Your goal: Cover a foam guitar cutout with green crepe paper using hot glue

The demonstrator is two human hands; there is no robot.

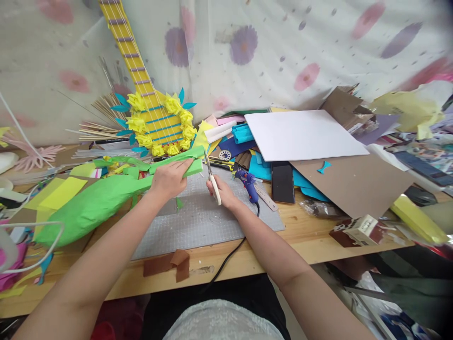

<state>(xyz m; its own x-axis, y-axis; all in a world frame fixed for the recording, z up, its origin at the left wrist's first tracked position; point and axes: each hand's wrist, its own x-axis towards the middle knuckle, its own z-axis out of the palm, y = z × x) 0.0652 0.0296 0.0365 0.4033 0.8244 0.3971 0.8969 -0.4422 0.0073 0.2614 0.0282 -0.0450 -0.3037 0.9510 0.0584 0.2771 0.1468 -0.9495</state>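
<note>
My left hand (172, 178) grips the narrow neck of a green paper-covered shape (92, 205), whose rounded body lies to the left. Loose green paper stands out past my fingers at the neck's end. White-handled scissors (215, 188) are in my right hand (223, 192), their blades pointing up beside that end. Whether the blades touch the paper I cannot tell. Below the hands lies a grey cutting mat (198, 226) with a small green scrap (179, 203) on it.
A blue glue gun (249, 184) rests right of the scissors, its black cord running off the front edge. Beyond it are a phone (282, 182), a white board (304, 134) and brown cardboard (354, 182). A yellow paper guitar (155, 118) leans at the back. Brown paper (159, 265) lies in front.
</note>
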